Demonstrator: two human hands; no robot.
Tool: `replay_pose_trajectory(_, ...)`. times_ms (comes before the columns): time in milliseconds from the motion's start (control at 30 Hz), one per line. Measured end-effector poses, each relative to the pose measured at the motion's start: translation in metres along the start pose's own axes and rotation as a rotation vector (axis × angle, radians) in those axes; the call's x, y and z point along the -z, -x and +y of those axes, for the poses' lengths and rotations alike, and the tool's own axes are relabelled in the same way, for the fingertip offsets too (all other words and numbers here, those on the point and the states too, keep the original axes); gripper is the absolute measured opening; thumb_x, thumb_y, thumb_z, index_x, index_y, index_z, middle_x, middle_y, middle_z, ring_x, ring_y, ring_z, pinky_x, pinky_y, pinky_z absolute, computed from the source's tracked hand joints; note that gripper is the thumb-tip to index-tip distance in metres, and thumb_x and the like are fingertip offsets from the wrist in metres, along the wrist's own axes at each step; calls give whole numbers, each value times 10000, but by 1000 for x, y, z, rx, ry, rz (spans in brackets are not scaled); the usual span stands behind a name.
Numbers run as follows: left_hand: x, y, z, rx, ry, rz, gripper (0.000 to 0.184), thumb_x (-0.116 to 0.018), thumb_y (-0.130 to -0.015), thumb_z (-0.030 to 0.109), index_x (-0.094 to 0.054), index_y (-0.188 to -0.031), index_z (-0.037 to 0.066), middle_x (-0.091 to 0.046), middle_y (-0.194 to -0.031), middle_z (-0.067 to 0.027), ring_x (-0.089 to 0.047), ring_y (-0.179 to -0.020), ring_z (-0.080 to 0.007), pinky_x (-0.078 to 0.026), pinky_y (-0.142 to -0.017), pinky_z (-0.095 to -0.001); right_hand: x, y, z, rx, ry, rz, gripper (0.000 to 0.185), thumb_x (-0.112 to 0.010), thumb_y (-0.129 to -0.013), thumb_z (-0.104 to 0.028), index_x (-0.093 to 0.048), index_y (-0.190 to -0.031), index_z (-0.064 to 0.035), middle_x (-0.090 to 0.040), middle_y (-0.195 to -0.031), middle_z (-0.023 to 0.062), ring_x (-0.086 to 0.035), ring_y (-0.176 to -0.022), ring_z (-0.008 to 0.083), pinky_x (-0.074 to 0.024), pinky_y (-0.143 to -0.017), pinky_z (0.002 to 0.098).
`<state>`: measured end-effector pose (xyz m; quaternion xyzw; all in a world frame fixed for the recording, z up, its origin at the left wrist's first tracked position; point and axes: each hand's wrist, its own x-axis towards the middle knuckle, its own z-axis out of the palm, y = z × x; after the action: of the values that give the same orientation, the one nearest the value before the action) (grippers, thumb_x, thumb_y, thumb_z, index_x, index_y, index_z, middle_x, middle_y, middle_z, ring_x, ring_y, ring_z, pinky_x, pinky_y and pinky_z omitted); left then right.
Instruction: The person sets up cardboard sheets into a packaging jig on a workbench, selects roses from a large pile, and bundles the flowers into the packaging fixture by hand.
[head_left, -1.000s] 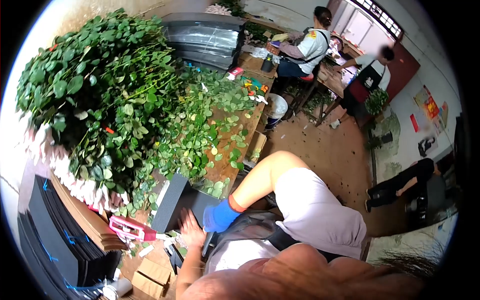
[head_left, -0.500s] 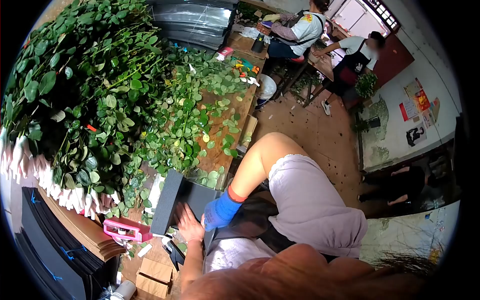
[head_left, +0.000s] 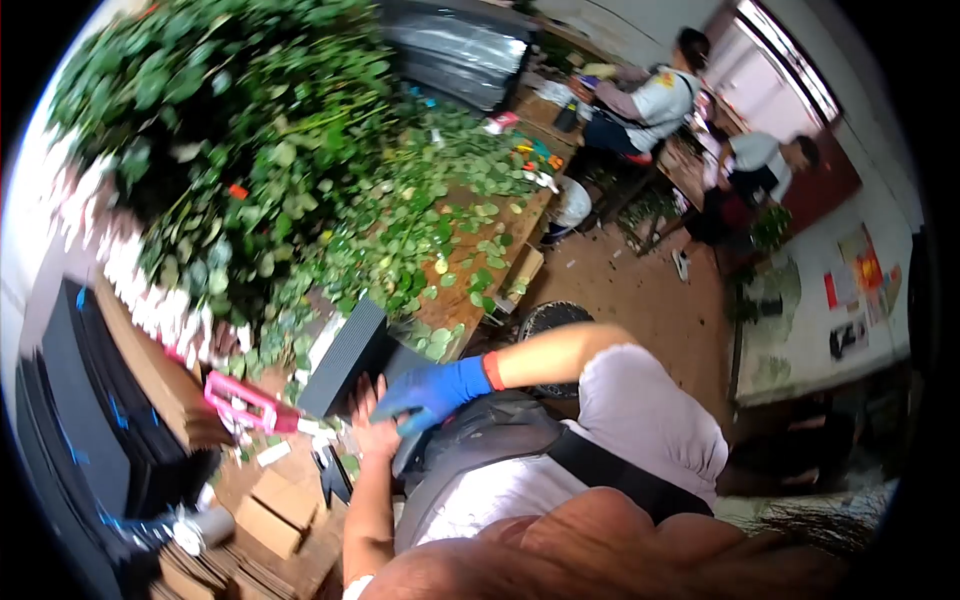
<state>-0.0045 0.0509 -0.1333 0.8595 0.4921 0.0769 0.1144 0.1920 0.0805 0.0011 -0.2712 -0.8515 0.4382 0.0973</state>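
A dark ridged sheet [head_left: 343,362], which looks like corrugated board, stands tilted at the table's edge. A flat dark panel [head_left: 402,362] adjoins it. My left hand [head_left: 372,428] is bare, its fingers stretched out against the lower edge of the ridged sheet. In a blue glove with a red cuff, my right hand [head_left: 425,396] reaches across, fingers extended over or beside the left hand; blur hides whether they touch. A black-handled tool [head_left: 332,476] lies left of my left wrist. Loose green leaves [head_left: 400,290] cover the table beyond the sheet.
Leafy stems with pale wrapped ends [head_left: 160,300] are piled at left. Below them are a pink tape dispenser [head_left: 248,402], stacked black boards [head_left: 85,400] and a small cardboard box [head_left: 275,512]. Two people work at tables behind; a white bucket [head_left: 570,205] stands on the floor.
My gloved right hand has moved from the panel's near edge up and left over my left hand, its fingers now straighter. The view has shifted, and the sheet leans more.
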Motion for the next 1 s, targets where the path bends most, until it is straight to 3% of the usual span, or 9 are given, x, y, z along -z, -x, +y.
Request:
replay_pose_trajectory(133, -12, 5, -4, 66, 155, -58, 859, -597, -774, 472, -320, -1542, 203, -361, -1551, -125, -261, -1474, -243, -88, -1238, -458, -31, -17, -24, 88, -57, 629, 390, -655, -897, -180, -631, -1267, -58, -668, -1186, 160, -673, -968, 297, -529, -846, 394)
replay_pose_trajectory(233, -35, 11, -11, -23, 141, 381, 755, -607, -816, 442, -411, -1491, 167, -496, -1443, -175, -542, -1261, -308, -434, -1035, -468, -41, -38, -67, -44, -189, 355, 335, -646, -910, -160, -659, -1220, -37, -675, -1165, 172, -663, -1012, 328, -521, -879, 389)
replay_pose_trajectory(300, -23, 11, -6, -7, 99, 377, 585, -513, -899, 298, -449, -1437, 78, -479, -1452, -202, -538, -1267, -301, -472, -973, -415, -45, -58, -86, 258, 32, 119, 353, -661, -888, -160, -655, -1226, -56, -677, -1153, 149, -654, -1008, 334, -516, -887, 402)
replay_pose_trajectory(367, -54, 3, -13, -51, -2, 555, 532, -509, -920, 284, -475, -1402, 60, -493, -1437, -197, -522, -1282, -302, -431, -1040, -431, -48, -83, -96, 447, 150, -63, 411, -665, -869, -165, -626, -1268, -74, -653, -1206, 142, -636, -1035, 340, -504, -904, 420)
replay_pose_trajectory(567, -71, 0, -4, -29, 1326, 421, 509, -436, -1004, 371, -491, -1394, 49, -465, -1473, -132, -474, -1320, -291, -369, -1102, -448, -93, -188, -132, 621, 447, -89, 614, -708, -817, -136, -492, -1388, -75, -547, -1351, 163, -552, -1191, 342, -454, -1007, 435)
replay_pose_trajectory(633, -97, -17, -5, -121, 1114, 432, 516, -411, -1022, 402, -503, -1390, 52, -469, -1474, -108, -453, -1338, -281, -360, -1110, -445, -133, -235, -118, 738, 583, -84, 745, -750, -729, -135, -449, -1408, -75, -516, -1378, 161, -506, -1245, 352, -407, -1060, 439)
replay_pose_trajectory(667, -114, -29, -5, -178, 683, 466, 523, -398, -1026, 418, -512, -1387, 56, -477, -1468, -95, -439, -1349, -272, -361, -1108, -440, -149, -254, -117, 768, 664, -116, 689, -682, -784, -137, -426, -1422, -92, -503, -1397, 147, -482, -1278, 346, -380, -1084, 445)
replay_pose_trajectory(833, -65, -7, 1, -23, 944, 461, 556, -479, -984, 424, -483, -1416, 74, -449, -1493, -99, -406, -1375, -281, -320, -1132, -437, -199, -313, -92, 827, 1024, -48, 537, -485, -916, -165, -397, -1443, -114, -494, -1406, 133, -471, -1294, 316, -358, -1098, 425)
replay_pose_trajectory(1000, -53, 2, 0, 3, 969, 428, 615, -560, -942, 430, -454, -1444, 91, -421, -1518, -102, -373, -1401, -290, -279, -1157, -435, -186, -291, -89, 796, 970, -135, 346, -541, -860, -179, -583, -1200, -132, -586, -1254, 90, -531, -1203, 274, -397, -1044, 410)
